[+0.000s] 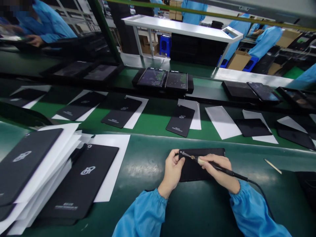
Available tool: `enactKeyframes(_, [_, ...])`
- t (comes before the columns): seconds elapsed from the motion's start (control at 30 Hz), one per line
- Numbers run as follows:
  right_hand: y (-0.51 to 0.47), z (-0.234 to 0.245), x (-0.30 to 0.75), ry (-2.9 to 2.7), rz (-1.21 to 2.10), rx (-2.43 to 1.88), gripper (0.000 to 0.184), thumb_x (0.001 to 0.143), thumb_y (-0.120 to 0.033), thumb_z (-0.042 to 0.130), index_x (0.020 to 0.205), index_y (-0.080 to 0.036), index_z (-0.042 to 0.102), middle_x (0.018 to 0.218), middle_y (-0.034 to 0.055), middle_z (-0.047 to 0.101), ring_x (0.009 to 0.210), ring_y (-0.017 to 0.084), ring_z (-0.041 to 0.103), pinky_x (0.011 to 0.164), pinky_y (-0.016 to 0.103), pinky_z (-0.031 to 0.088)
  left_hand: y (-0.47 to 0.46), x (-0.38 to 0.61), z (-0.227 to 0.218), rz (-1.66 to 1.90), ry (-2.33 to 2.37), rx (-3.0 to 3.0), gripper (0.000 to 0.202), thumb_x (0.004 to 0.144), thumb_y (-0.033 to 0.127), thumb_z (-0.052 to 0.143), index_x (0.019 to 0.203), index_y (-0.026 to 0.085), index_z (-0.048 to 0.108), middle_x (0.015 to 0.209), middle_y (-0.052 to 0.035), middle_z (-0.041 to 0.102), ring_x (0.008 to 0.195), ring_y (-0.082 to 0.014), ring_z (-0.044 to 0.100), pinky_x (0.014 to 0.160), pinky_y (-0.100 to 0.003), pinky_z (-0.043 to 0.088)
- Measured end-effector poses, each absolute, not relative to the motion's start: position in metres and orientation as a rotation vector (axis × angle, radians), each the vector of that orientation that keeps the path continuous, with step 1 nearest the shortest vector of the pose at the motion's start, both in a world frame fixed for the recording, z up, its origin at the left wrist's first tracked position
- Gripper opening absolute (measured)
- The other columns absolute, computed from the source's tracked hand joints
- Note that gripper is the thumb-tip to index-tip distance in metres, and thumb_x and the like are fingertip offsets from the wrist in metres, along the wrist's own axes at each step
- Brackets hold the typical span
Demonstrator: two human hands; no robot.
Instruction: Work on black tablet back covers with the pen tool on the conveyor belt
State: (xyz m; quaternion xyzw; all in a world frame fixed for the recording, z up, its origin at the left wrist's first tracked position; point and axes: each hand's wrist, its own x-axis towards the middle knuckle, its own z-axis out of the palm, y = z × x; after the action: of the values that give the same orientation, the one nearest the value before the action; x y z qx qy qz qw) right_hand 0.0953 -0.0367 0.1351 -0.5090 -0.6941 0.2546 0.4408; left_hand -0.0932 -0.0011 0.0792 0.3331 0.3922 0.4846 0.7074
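A black tablet (194, 171) lies on the green bench in front of me, its long side running left to right. My left hand (172, 171) grips its upper left corner, with the thumb at the top face and the fingers along the left edge. In my right hand (219, 166) is a soldering iron (227, 171), held like a pen, with its cord trailing to the lower right. The iron's metal tip points at the tablet's upper left corner, near my left thumb; whether it touches is too small to tell.
Black tablets and white sheets form a stack (18, 158) at the left. Tablets on white sheets (182, 120) line the green strip behind the bench. Further back sit black trays with lit tablets (176, 80). A thin stick (273, 166) lies right. Co-workers in blue sleeves (53, 24) are beyond.
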Motion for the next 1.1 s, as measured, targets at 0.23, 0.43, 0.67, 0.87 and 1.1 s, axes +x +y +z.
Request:
enactKeyframes(0.23, [-0.057, 0.126, 0.092, -1.556, 0.482, -1.316, 0.014, 0.094, -0.021, 0.061, 0.096, -0.023, 0.075, 0.075, 0.0017, 0.074, 0.068, 0.018, 0.072, 0.065, 0.030, 0.058, -0.002, -0.092, 0.081, 1.063, 0.873, 0.701, 0.029, 0.079, 0.028, 0.075, 0.100, 0.020, 0.057, 0.078, -0.0012, 0.074, 0.067, -0.0167, 0.071, 0.063, -0.024, 0.051])
enactKeyframes(0.43, [-0.062, 0.112, 0.088, -1.510, 0.478, -1.381, 0.015, 0.095, -0.025, 0.060, 0.098, -0.024, 0.075, 0.072, 0.0012, 0.074, 0.064, 0.018, 0.071, 0.063, 0.029, 0.057, -0.002, -0.092, 0.082, 1.074, 0.880, 0.718, 0.028, 0.079, 0.028, 0.075, 0.100, 0.020, 0.057, 0.077, -0.0014, 0.075, 0.067, -0.0169, 0.071, 0.065, -0.025, 0.052])
enactKeyframes(0.67, [-0.061, 0.109, 0.086, -1.523, 0.489, -1.407, 0.017, 0.097, -0.027, 0.058, 0.099, -0.024, 0.074, 0.072, 0.0007, 0.074, 0.065, 0.018, 0.072, 0.063, 0.029, 0.058, -0.001, -0.092, 0.083, 1.072, 0.886, 0.722, 0.029, 0.078, 0.029, 0.076, 0.099, 0.020, 0.057, 0.076, -0.0011, 0.075, 0.067, -0.0173, 0.071, 0.064, -0.025, 0.052])
enactKeyframes(0.87, [-0.062, 0.111, 0.083, -1.510, 0.508, -1.440, 0.016, 0.097, -0.028, 0.058, 0.098, -0.024, 0.074, 0.073, 0.0002, 0.075, 0.065, 0.017, 0.073, 0.063, 0.028, 0.058, -0.002, -0.093, 0.082, 1.075, 0.895, 0.731, 0.027, 0.079, 0.028, 0.074, 0.099, 0.020, 0.057, 0.077, -0.0010, 0.075, 0.067, -0.0172, 0.071, 0.064, -0.025, 0.051])
enactKeyframes(1.1, [-0.067, 0.113, 0.067, -1.506, 0.420, -1.430, 0.017, 0.096, -0.024, 0.056, 0.095, -0.021, 0.073, 0.070, 0.0016, 0.074, 0.058, 0.016, 0.072, 0.058, 0.027, 0.058, -0.001, -0.093, 0.082, 1.078, 0.894, 0.733, 0.028, 0.078, 0.030, 0.075, 0.098, 0.020, 0.057, 0.076, -0.0007, 0.074, 0.065, -0.0165, 0.070, 0.063, -0.025, 0.051])
